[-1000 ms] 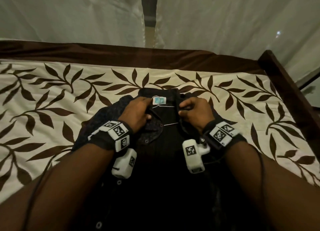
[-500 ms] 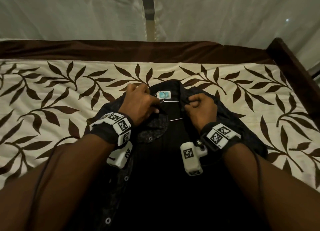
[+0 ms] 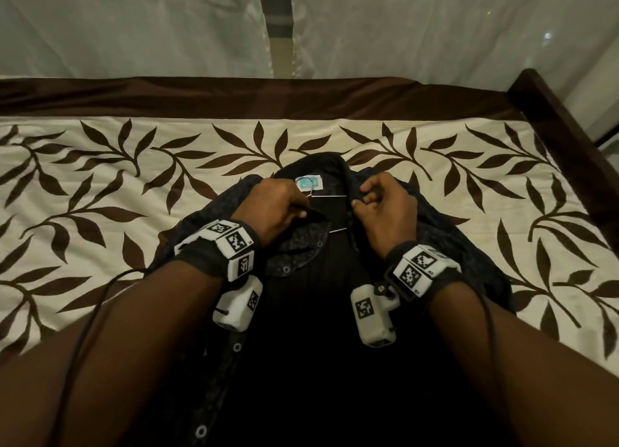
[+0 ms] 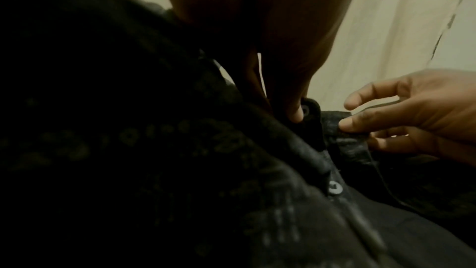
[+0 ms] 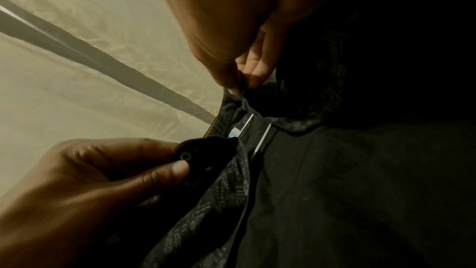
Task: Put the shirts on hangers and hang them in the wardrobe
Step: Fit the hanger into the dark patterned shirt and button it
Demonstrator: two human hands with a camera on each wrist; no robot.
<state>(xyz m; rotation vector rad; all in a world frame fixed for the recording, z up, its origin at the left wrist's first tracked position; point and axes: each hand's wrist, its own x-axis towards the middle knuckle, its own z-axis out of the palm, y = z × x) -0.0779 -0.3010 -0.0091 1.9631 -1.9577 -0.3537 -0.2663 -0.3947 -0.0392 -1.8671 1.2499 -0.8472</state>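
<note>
Lay on the leaf-print bedspread [image 3: 100, 185] with the collar toward the brown border: dark shirt [image 3: 301, 312], wire hanger [image 3: 321, 197] already inside, hook by the neck label. Left of that label, left hand [image 3: 278, 208] pinching the button edge; right of it, right hand [image 3: 385, 212] pinching the other placket. Judged mid-way: top button unfastened, wardrobe nowhere seen, hanging not yet done

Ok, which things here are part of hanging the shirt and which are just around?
Part of the job:
shirt
wire hanger
left hand, pinching the collar
right hand, pinching the collar

Just around:
leaf-print bedspread
curtain
bed frame
</note>
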